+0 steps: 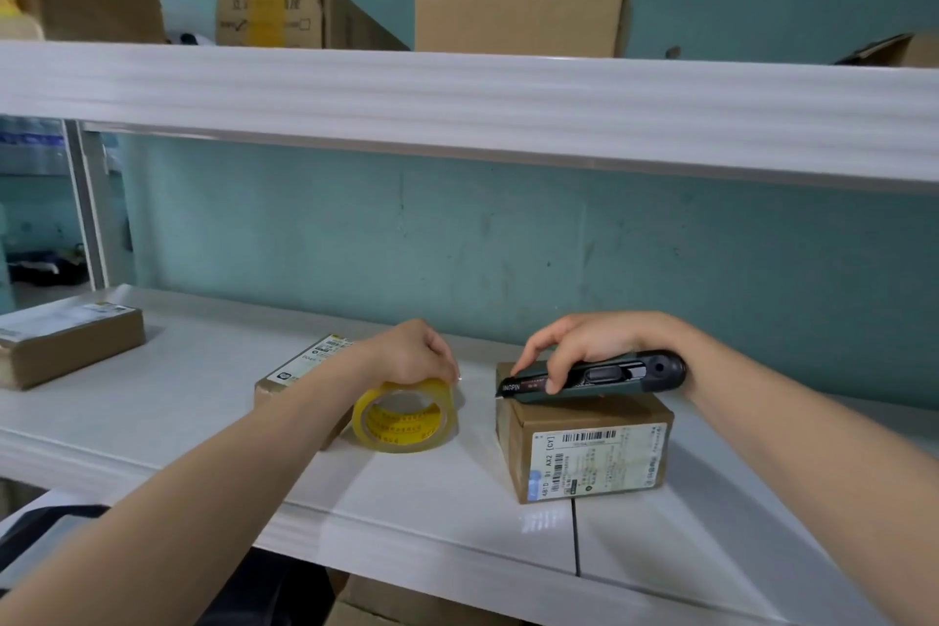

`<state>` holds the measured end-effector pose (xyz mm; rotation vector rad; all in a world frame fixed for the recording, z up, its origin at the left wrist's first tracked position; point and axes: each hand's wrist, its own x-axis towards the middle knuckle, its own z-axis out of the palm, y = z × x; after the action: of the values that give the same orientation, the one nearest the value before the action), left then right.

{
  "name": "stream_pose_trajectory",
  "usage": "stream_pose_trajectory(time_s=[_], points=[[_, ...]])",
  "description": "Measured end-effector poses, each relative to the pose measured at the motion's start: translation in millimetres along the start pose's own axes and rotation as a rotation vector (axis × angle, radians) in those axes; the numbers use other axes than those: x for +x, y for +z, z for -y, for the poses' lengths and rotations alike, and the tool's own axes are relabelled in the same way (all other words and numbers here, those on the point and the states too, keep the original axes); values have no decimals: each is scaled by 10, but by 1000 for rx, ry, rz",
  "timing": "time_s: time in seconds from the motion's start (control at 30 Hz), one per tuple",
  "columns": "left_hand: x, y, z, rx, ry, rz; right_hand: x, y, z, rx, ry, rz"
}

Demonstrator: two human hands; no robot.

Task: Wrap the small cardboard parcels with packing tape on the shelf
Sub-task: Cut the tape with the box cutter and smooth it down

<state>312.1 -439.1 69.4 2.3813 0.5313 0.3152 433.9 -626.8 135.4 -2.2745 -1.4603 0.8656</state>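
A small cardboard parcel (584, 452) with a white label stands on the white shelf (432, 508). My right hand (599, 341) grips a dark green utility knife (594, 379) lying across the parcel's top, its blade tip at the top left edge. To the left, my left hand (411, 353) grips the top of a roll of clear packing tape (404, 417) with a yellow core, standing on its edge on the shelf. A strip of tape seems to stretch from the roll toward the parcel. Behind my left forearm lies a second labelled parcel (300, 371).
A third flat parcel (66, 341) lies at the far left of the shelf. The upper shelf (457, 102) overhangs and carries several larger cardboard boxes (523, 18). A teal wall closes the back. More boxes sit below the shelf's front edge.
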Motion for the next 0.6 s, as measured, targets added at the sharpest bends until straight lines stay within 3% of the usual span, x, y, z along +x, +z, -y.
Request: stream_pose_trajectory(time_s=[0.1,0.3,0.5,0.6], points=[[2,5,-3,5,-13,-3,-3,-9,-68,24,-11,1],[2,0,-2,-1,-44,-36,59,7,-153,41,-52,-250],[7,33,-35,16,-47,-36,106,139,-83,47,-41,-278],[22,32,-16,-9,-50,-39,178,248,44,-78,-36,-266]])
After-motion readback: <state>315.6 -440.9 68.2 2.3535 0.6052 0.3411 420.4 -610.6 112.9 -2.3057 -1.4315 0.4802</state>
